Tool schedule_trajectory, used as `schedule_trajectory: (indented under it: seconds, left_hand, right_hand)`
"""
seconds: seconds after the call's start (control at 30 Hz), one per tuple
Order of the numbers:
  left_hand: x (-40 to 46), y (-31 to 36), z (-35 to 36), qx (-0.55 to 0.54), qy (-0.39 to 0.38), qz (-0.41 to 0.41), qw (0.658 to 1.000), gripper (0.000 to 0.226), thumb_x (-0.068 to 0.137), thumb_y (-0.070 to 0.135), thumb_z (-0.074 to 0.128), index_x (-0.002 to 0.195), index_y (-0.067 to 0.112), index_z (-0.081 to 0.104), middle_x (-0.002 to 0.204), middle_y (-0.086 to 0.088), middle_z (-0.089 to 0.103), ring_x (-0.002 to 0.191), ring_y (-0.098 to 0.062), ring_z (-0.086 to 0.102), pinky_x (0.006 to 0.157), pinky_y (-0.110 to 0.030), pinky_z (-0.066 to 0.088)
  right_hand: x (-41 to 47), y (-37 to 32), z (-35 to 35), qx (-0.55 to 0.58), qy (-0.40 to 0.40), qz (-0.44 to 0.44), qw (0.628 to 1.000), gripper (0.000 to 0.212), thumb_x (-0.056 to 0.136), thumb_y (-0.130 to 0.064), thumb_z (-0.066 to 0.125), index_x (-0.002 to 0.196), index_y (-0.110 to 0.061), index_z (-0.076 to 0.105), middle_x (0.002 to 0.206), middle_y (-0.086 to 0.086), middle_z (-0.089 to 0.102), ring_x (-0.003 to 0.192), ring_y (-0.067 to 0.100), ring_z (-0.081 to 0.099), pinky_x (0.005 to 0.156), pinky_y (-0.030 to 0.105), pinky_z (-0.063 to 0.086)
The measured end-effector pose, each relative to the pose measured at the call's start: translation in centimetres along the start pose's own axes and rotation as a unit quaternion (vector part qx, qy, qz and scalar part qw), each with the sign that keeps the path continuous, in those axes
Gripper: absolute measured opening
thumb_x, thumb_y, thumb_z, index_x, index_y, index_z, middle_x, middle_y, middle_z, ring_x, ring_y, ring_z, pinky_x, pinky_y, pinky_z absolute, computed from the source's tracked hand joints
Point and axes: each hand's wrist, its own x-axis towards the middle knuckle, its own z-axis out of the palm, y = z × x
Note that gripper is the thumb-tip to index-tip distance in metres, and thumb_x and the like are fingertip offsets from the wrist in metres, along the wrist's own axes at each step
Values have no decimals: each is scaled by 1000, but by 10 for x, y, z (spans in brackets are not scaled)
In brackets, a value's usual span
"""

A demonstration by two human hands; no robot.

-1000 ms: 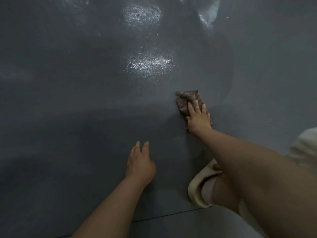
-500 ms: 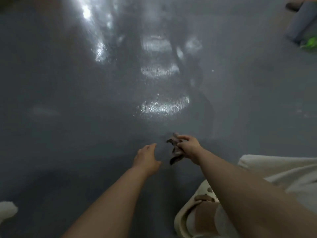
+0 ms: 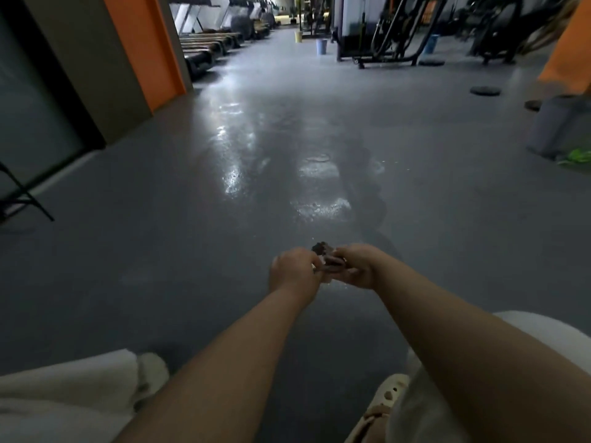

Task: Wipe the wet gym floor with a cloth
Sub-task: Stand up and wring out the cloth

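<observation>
My left hand (image 3: 292,271) has come off the floor (image 3: 160,251) and joined my right hand (image 3: 355,266); both now have a curled grip on the brown cloth (image 3: 329,259), bunched between them above the floor. A second ago the right hand alone pressed it flat. Wet patches (image 3: 319,204) shine ahead.

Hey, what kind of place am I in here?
Most likely a gym: a row of treadmills lines the left wall, exercise machines stand at the far right, and weight plates lie on the grey floor.
</observation>
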Motion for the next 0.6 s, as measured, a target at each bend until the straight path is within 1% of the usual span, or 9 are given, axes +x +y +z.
schedule_trajectory:
  seconds: [0.13, 0.2, 0.23, 0.33, 0.37, 0.43, 0.5, 0.57, 0.6]
  left_hand:
    - [31, -4, -17, -1, 30, 22, 999, 17, 85, 23, 61, 99, 19, 70, 111, -5, 64, 107, -26, 55, 92, -32, 40]
    - [52, -11, -18, 0, 29, 33, 999, 16, 85, 22, 61, 98, 18, 71, 112, -4, 64, 108, -26, 54, 92, -32, 40]
    - [63, -16, -16, 3, 25, 40, 999, 16, 86, 21, 60, 98, 19, 71, 113, -3, 63, 109, -25, 53, 93, -32, 39]
    - [104, -30, -6, 25, 3, 61, 998, 17, 87, 20, 61, 100, 21, 71, 114, 0, 63, 111, -23, 52, 94, -29, 38]
    - [119, -35, -1, 28, -5, 66, 997, 16, 86, 19, 61, 100, 21, 71, 113, 1, 63, 110, -22, 53, 93, -29, 38]
    - [151, -45, 12, 29, -16, 76, 997, 15, 86, 19, 62, 99, 20, 70, 112, 0, 64, 108, -21, 53, 93, -29, 38]
    - [185, -58, 31, 25, -27, 83, 996, 15, 87, 18, 61, 98, 17, 70, 114, 0, 63, 108, -21, 52, 93, -28, 38]
    - [214, -73, 52, 24, -50, 88, 995, 17, 87, 17, 60, 100, 16, 71, 116, 0, 62, 110, -22, 51, 94, -28, 34]
    - [226, -81, 63, 23, -61, 89, 994, 17, 87, 18, 61, 100, 17, 72, 116, 0, 62, 111, -22, 51, 95, -28, 33]
  right_hand:
    - [6, -27, 2, -76, 4, 16, 997, 20, 97, -5, 47, 81, -6, 59, 81, 15, 59, 69, 23, 61, 77, 35, 55]
    - [19, -35, 4, -127, 0, 43, 991, 14, 95, -9, 54, 84, -9, 62, 78, 11, 60, 67, 20, 61, 84, 36, 54]
    - [28, -38, 5, -145, -2, 66, 987, 11, 93, -11, 58, 83, -8, 63, 78, 11, 61, 67, 19, 61, 83, 34, 55]
    - [63, -44, 6, -118, 17, 140, 983, 24, 91, -24, 64, 78, -5, 60, 81, 12, 59, 63, 20, 61, 55, 30, 57]
    - [78, -47, 5, -99, 23, 156, 983, 29, 91, -29, 63, 79, -4, 57, 83, 13, 58, 63, 21, 61, 52, 32, 56]
    - [113, -52, 3, -62, 35, 175, 982, 37, 89, -39, 63, 86, -4, 51, 90, 17, 57, 67, 26, 62, 60, 41, 56]
    - [155, -54, 1, -51, 40, 187, 980, 39, 89, -47, 59, 96, -9, 50, 102, 20, 58, 77, 30, 64, 72, 44, 55]
    - [200, -51, 1, -34, 28, 199, 979, 36, 89, -52, 54, 100, -17, 55, 109, 21, 58, 85, 31, 64, 73, 44, 55]
    - [221, -49, 1, -19, 18, 202, 979, 35, 89, -53, 54, 98, -20, 59, 105, 19, 59, 85, 30, 64, 71, 42, 56]
